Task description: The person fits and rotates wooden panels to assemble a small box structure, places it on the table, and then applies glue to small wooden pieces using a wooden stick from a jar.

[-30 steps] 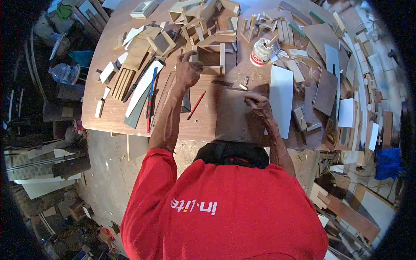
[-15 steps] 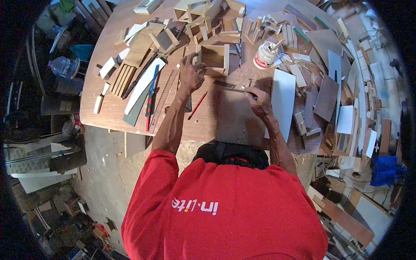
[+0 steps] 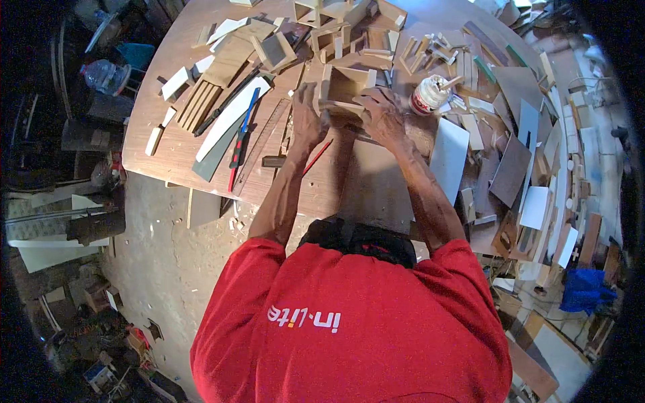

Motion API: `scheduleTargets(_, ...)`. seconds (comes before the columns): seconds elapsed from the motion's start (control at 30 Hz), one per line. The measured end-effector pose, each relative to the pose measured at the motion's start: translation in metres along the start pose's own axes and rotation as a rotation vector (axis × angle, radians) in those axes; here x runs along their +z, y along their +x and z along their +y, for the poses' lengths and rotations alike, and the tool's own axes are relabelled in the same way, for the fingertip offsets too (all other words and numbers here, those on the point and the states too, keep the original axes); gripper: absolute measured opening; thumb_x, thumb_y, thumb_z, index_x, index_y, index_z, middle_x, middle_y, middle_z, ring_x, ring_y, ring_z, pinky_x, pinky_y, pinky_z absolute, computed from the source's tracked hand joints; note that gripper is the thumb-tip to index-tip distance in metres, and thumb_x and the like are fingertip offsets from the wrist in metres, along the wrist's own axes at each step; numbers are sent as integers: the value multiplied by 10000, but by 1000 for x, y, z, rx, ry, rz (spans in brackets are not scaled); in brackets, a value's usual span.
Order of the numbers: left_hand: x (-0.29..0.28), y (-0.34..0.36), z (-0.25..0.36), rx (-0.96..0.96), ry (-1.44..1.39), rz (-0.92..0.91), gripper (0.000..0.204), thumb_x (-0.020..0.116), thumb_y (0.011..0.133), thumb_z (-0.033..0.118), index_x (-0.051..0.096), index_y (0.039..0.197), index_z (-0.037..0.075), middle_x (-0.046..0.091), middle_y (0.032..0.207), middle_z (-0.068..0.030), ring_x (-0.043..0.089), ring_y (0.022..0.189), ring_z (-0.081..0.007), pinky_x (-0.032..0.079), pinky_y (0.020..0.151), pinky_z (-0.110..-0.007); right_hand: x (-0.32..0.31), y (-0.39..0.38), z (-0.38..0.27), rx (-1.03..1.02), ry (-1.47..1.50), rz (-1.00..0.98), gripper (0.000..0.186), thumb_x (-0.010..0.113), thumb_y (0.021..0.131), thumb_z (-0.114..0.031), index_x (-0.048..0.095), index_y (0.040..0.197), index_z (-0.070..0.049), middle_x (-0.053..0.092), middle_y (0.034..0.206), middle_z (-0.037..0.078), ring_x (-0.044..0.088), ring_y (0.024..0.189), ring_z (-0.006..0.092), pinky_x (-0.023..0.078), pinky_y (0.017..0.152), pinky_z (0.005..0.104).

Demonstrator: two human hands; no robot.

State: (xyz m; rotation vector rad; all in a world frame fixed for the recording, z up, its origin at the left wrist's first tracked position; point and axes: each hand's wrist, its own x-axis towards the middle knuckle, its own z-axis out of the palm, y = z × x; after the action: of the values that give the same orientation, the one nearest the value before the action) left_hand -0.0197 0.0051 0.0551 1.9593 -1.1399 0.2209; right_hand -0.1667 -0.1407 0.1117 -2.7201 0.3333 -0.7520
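A small open wooden box (image 3: 347, 79) stands near the middle of the worktable. At its left side is my left hand (image 3: 308, 117), fingers apart and slightly curled; whether they touch it is unclear. My right hand (image 3: 385, 117) has its fingers over the box's near right corner, gripping it. A red pencil (image 3: 317, 157) lies beside my left wrist, near a small dark block (image 3: 273, 161). A white glue jar (image 3: 430, 94) with a stick in it stands right of my right hand.
The wooden table (image 3: 151, 151) bears several small boxes (image 3: 275, 50) at the back, grooved blocks (image 3: 198, 104), white strips, a blue-and-red tool (image 3: 245, 134) and a ruler (image 3: 262, 141) at left. Board offcuts (image 3: 509, 171) crowd the right. Clutter surrounds the table on both sides.
My right hand has moved up from the dark board onto the box's near right corner. My left hand stays at the box's left, its fingers straighter. The whole view has shifted slightly rightward.
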Motion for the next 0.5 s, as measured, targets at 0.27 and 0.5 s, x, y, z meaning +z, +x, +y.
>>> scheduleTargets(0.27, -2, -13, -1, -147, -127, -26, 590, 617, 741, 79, 439, 1300, 26, 432, 1311, -242, 423, 1207, -398, 362, 1041, -446, -3, 0, 10, 32, 4, -42, 422, 679, 638, -40, 648, 1055, -94, 484, 1222, 132, 498, 1105, 336, 422, 961, 431)
scheduleTargets(0.5, -14, 5, 19, -74, 60, -128, 398, 669, 754, 80, 638, 1146, 139, 414, 1357, -192, 393, 1269, -375, 351, 1060, -422, -2, -8, 20, 115, 65, -93, 458, 696, 667, -32, 603, 1112, -91, 495, 1203, 139, 502, 1113, 344, 459, 921, 417)
